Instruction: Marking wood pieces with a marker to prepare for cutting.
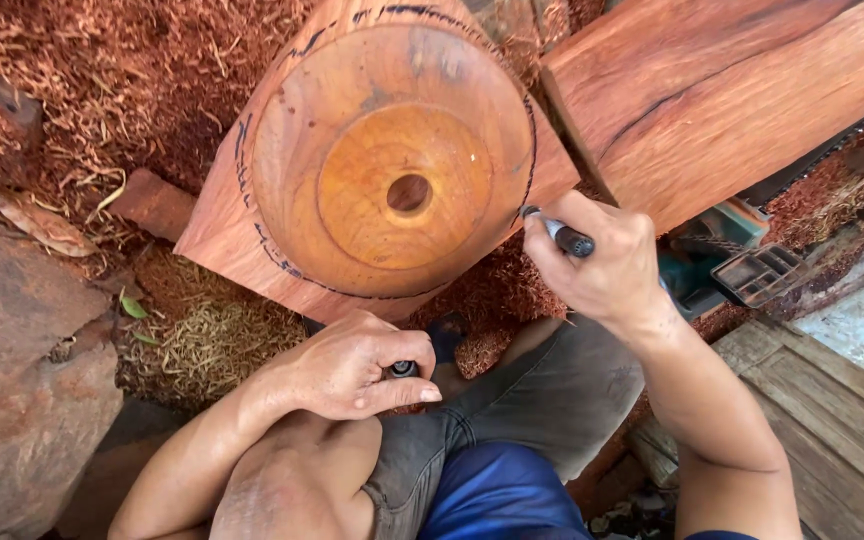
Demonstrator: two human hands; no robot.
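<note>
Head camera looks straight down on the right hand, whose fingers are curled tight around a dark marker pen. Only the pen's grey tip and a short stretch of its barrel show; the rest is buried in the fist. The tip sits at the right edge of a reddish wood block, just beside the black line drawn around its hollowed round bowl. A small hole lies at the bowl's centre, up and left of that hand. Beyond the knuckles, a thick wooden slab runs off the top right of the view.

Down and left of the pen, the left hand is closed over a small dark object, most likely the pen's cap, though too little shows to be sure. It rests near the grey shorts, below the block's lower edge. Red wood shavings cover the ground beyond. Right of the right wrist, a teal power tool is partly hidden by forearm and slab.
</note>
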